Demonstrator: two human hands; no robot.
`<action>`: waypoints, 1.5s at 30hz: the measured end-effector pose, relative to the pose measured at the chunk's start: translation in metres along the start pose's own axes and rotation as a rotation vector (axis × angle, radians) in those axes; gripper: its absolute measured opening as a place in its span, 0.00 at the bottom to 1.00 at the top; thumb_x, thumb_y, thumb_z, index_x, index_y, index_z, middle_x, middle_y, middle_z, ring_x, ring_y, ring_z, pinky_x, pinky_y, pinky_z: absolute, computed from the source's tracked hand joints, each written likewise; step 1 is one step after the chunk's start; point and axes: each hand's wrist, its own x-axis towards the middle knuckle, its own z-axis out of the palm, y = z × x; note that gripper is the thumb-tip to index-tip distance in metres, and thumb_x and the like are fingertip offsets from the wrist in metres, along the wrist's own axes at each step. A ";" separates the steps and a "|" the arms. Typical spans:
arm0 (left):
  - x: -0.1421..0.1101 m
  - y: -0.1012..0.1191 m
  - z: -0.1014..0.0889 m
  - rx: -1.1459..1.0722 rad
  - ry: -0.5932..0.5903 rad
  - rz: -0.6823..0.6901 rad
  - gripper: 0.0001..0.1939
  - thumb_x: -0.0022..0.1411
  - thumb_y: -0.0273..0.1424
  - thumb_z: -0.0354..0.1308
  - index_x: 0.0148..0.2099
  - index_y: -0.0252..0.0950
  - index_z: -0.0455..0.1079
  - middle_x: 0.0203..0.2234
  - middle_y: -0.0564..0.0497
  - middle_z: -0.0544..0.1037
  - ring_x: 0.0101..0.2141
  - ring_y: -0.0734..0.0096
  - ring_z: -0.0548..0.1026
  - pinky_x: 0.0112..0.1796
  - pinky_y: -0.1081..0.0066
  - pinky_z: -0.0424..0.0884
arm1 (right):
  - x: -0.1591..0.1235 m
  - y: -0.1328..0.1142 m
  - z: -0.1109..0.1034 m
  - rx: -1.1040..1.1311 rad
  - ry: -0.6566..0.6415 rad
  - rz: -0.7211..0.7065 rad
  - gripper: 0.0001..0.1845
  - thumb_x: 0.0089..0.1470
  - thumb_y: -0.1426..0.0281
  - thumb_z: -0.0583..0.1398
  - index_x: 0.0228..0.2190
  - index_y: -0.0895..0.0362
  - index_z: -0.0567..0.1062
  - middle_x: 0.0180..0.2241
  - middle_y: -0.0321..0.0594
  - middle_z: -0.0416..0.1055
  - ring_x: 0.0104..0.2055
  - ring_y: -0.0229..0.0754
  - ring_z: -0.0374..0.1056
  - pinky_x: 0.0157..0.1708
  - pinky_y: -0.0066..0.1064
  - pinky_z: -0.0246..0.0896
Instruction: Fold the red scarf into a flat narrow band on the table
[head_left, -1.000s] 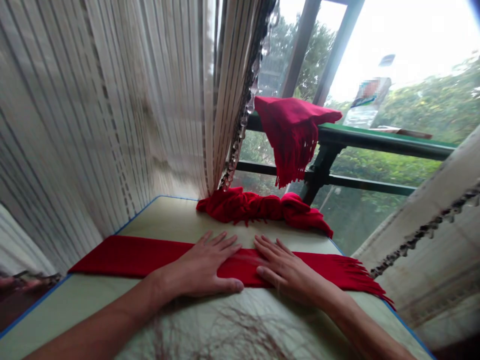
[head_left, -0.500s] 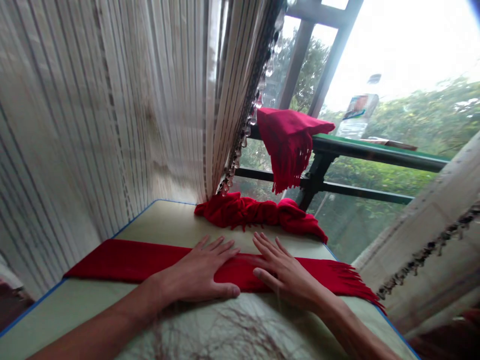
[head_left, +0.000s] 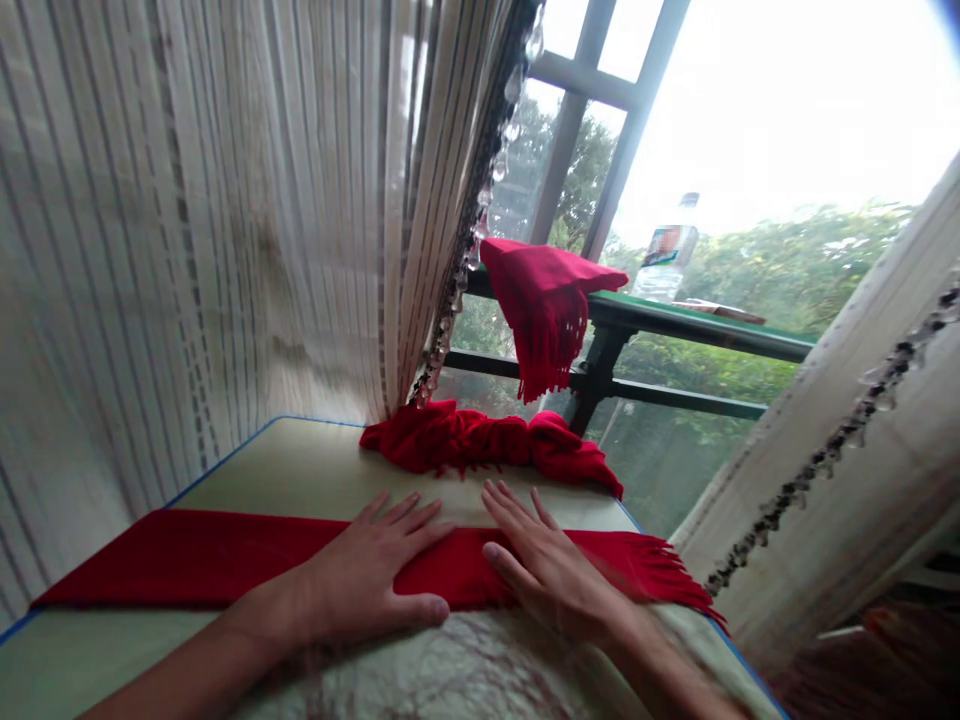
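Observation:
A red fringed scarf (head_left: 217, 555) lies in a flat band across the pale green tabletop (head_left: 289, 470), its fringe hanging at the right edge. My left hand (head_left: 367, 570) rests palm down over the scarf's middle, fingers spread and thumb pointing right. Beside it, my right hand (head_left: 540, 565) also lies flat on the scarf, fingers stretched out and slightly apart. Neither hand grips the cloth. Behind the hands, a bunched red scarf (head_left: 487, 440) sits along the table's far edge.
Another red fringed scarf (head_left: 536, 310) drapes over the dark green railing (head_left: 705, 325) by the window. A plastic bottle (head_left: 664, 260) stands on that railing beside a flat object. Striped curtains (head_left: 225, 220) with bead trim hang at the left, and another curtain (head_left: 847, 400) at the right.
The view has shifted, so the table, scarves and window sit further left and slightly lower. Both hands stay flat on the scarf, in nearly the same place on it.

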 end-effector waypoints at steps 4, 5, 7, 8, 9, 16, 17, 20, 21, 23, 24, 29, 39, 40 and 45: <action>0.000 -0.001 0.000 -0.018 0.003 0.002 0.44 0.64 0.59 0.59 0.75 0.49 0.55 0.73 0.46 0.52 0.72 0.40 0.49 0.68 0.37 0.45 | 0.001 0.001 -0.001 0.009 -0.030 -0.005 0.41 0.70 0.48 0.48 0.71 0.61 0.54 0.73 0.52 0.45 0.76 0.53 0.38 0.73 0.59 0.29; -0.001 -0.002 0.000 -0.021 0.008 0.006 0.44 0.64 0.59 0.59 0.75 0.50 0.55 0.74 0.46 0.52 0.72 0.40 0.49 0.68 0.37 0.45 | 0.001 0.000 -0.002 0.012 -0.011 -0.009 0.41 0.70 0.48 0.48 0.72 0.60 0.54 0.74 0.52 0.45 0.76 0.52 0.37 0.74 0.58 0.28; -0.001 -0.003 0.001 -0.025 0.017 0.015 0.44 0.64 0.60 0.58 0.75 0.50 0.54 0.73 0.45 0.52 0.72 0.39 0.49 0.68 0.36 0.45 | 0.000 -0.002 -0.004 0.011 0.034 -0.016 0.40 0.70 0.50 0.48 0.73 0.60 0.50 0.74 0.49 0.42 0.77 0.51 0.35 0.74 0.57 0.26; -0.001 -0.003 0.001 -0.026 0.020 0.018 0.44 0.64 0.60 0.58 0.75 0.49 0.55 0.73 0.45 0.52 0.72 0.39 0.49 0.68 0.36 0.45 | 0.000 -0.003 -0.005 0.010 0.033 -0.017 0.40 0.70 0.50 0.48 0.73 0.59 0.49 0.74 0.49 0.41 0.77 0.51 0.34 0.74 0.57 0.26; -0.001 -0.003 0.001 -0.026 0.021 0.019 0.44 0.64 0.60 0.58 0.75 0.48 0.55 0.73 0.44 0.52 0.72 0.39 0.49 0.68 0.36 0.46 | 0.000 -0.004 -0.006 0.010 0.011 -0.015 0.41 0.70 0.50 0.49 0.73 0.60 0.50 0.74 0.50 0.41 0.77 0.51 0.34 0.74 0.57 0.27; -0.001 0.004 -0.005 -0.004 -0.030 -0.036 0.45 0.64 0.59 0.59 0.75 0.46 0.55 0.74 0.46 0.50 0.72 0.41 0.47 0.69 0.38 0.44 | 0.000 -0.006 -0.003 0.029 -0.015 -0.047 0.42 0.69 0.47 0.48 0.73 0.59 0.50 0.74 0.49 0.41 0.77 0.50 0.34 0.74 0.57 0.27; -0.001 0.004 -0.005 -0.002 -0.032 -0.039 0.45 0.64 0.59 0.59 0.75 0.47 0.54 0.74 0.46 0.50 0.72 0.42 0.47 0.69 0.38 0.44 | 0.000 -0.005 -0.002 0.027 -0.016 -0.058 0.43 0.69 0.46 0.49 0.72 0.59 0.50 0.74 0.49 0.41 0.77 0.51 0.34 0.74 0.57 0.27; -0.001 0.005 -0.006 -0.005 -0.034 -0.043 0.45 0.64 0.59 0.59 0.75 0.47 0.53 0.74 0.46 0.50 0.72 0.43 0.47 0.69 0.39 0.43 | 0.000 -0.004 0.000 0.036 -0.067 -0.071 0.45 0.67 0.44 0.51 0.72 0.60 0.53 0.74 0.51 0.44 0.77 0.52 0.37 0.74 0.56 0.28; -0.001 0.005 -0.006 -0.006 -0.038 -0.043 0.45 0.64 0.59 0.58 0.75 0.47 0.53 0.74 0.46 0.50 0.72 0.43 0.47 0.69 0.39 0.43 | 0.000 -0.004 0.000 0.042 -0.066 -0.071 0.44 0.67 0.44 0.50 0.72 0.60 0.53 0.74 0.50 0.43 0.77 0.52 0.37 0.74 0.56 0.28; -0.001 0.004 -0.006 -0.013 -0.039 -0.040 0.46 0.64 0.60 0.58 0.75 0.46 0.53 0.74 0.46 0.50 0.73 0.43 0.46 0.69 0.38 0.43 | 0.001 -0.004 0.000 0.051 -0.034 -0.075 0.43 0.69 0.46 0.49 0.73 0.58 0.49 0.75 0.48 0.41 0.77 0.50 0.34 0.74 0.56 0.27; -0.001 0.003 -0.006 -0.021 -0.034 -0.036 0.46 0.64 0.60 0.58 0.75 0.46 0.53 0.74 0.46 0.50 0.72 0.43 0.46 0.69 0.38 0.43 | 0.001 -0.003 0.001 0.051 -0.020 -0.079 0.42 0.69 0.47 0.49 0.73 0.57 0.48 0.75 0.47 0.39 0.77 0.49 0.32 0.74 0.56 0.26; -0.001 0.000 -0.003 -0.070 -0.017 -0.029 0.38 0.70 0.59 0.50 0.74 0.48 0.55 0.73 0.47 0.53 0.72 0.45 0.49 0.69 0.39 0.43 | 0.003 -0.001 0.005 0.043 -0.063 -0.085 0.44 0.67 0.44 0.51 0.73 0.56 0.50 0.74 0.48 0.42 0.77 0.51 0.36 0.74 0.57 0.29; 0.000 -0.003 0.001 -0.034 0.013 -0.010 0.40 0.70 0.59 0.51 0.75 0.46 0.55 0.72 0.45 0.54 0.72 0.44 0.50 0.69 0.39 0.45 | 0.001 -0.004 0.004 0.050 -0.019 -0.107 0.41 0.69 0.47 0.50 0.73 0.54 0.51 0.75 0.46 0.41 0.77 0.50 0.35 0.74 0.56 0.29; 0.000 -0.003 0.001 -0.034 0.025 -0.001 0.40 0.70 0.59 0.51 0.75 0.46 0.55 0.72 0.45 0.54 0.72 0.45 0.51 0.69 0.40 0.45 | 0.001 -0.004 0.004 0.053 -0.002 -0.108 0.40 0.69 0.47 0.50 0.73 0.53 0.50 0.75 0.45 0.41 0.77 0.49 0.35 0.74 0.56 0.29; -0.001 -0.004 0.002 -0.049 0.037 0.001 0.41 0.69 0.59 0.51 0.75 0.44 0.55 0.72 0.44 0.54 0.72 0.44 0.52 0.69 0.41 0.45 | 0.001 -0.003 0.006 0.057 -0.040 -0.110 0.41 0.67 0.47 0.53 0.72 0.52 0.53 0.73 0.46 0.47 0.76 0.51 0.41 0.74 0.55 0.34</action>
